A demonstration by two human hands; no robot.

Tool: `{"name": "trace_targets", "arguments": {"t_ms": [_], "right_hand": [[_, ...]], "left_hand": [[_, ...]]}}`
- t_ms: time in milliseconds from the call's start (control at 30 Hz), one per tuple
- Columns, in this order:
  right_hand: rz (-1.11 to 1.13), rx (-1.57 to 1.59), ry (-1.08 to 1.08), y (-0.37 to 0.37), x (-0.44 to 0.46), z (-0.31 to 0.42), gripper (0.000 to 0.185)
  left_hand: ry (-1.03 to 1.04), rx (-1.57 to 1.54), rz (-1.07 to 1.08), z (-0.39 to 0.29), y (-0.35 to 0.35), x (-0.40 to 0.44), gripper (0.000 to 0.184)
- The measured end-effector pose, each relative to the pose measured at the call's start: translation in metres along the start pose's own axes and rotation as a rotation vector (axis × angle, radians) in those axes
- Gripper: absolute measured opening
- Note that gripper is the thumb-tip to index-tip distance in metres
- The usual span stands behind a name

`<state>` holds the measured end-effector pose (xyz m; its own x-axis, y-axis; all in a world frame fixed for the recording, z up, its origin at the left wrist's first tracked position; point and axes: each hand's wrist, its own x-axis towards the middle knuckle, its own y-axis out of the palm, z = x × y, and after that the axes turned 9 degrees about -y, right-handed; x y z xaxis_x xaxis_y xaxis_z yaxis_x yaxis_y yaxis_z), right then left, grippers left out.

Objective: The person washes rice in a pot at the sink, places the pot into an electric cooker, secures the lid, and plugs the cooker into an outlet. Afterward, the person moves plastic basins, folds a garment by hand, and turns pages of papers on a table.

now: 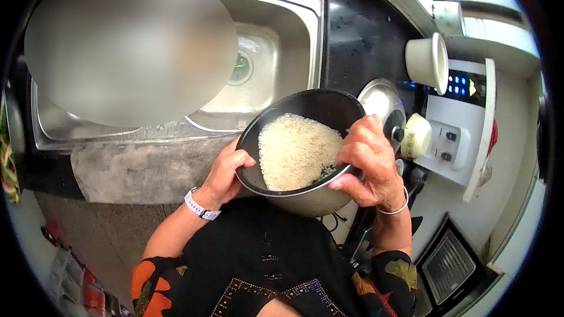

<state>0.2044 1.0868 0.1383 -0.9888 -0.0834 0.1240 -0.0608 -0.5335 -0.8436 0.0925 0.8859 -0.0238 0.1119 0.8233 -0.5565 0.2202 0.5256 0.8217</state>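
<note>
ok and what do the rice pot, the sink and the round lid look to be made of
Rice pot: probably metal, with a dark, likely coated inside and smooth, paler outside; its thin bright edge suggests it.
Sink: looks like stainless steel, satiny grey with bright reflections.
Round lid: shiny, mirror-like patches suggest polished steel, though glass is possible.

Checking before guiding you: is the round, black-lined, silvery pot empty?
Not empty: white rice grains lie inside the pot, leaving some black inner wall bare.

Much of the sink (298,47) is blurred over. The pot (314,203) hides most fingers of the left hand (224,174).
</note>
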Motion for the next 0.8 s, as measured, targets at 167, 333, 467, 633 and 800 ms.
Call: {"name": "trace_targets", "arguments": {"t_ms": [167, 333, 467, 633, 800], "right_hand": [[0.018, -0.044, 0.033, -0.01, -0.032, 0.025, 0.037], [-0.02, -0.066, 0.12, -0.004, -0.081, 0.059, 0.032], [0.01, -0.09, 0.177, 0.001, -0.119, 0.081, 0.03], [-0.223, -0.164, 0.133, 0.035, -0.154, 0.092, 0.03], [-0.453, -0.26, 0.009, 0.052, -0.158, 0.092, 0.031]], "left_hand": [[0.005, 0.194, -0.003, 0.001, 0.007, -0.003, 0.068], [0.07, 0.362, 0.02, 0.01, 0.022, -0.009, 0.068], [0.187, 0.611, 0.006, 0.026, 0.018, -0.011, 0.069], [0.209, 0.515, -0.037, 0.046, 0.037, -0.029, 0.067], [0.187, 0.619, -0.27, 0.08, 0.043, -0.083, 0.059]]}}
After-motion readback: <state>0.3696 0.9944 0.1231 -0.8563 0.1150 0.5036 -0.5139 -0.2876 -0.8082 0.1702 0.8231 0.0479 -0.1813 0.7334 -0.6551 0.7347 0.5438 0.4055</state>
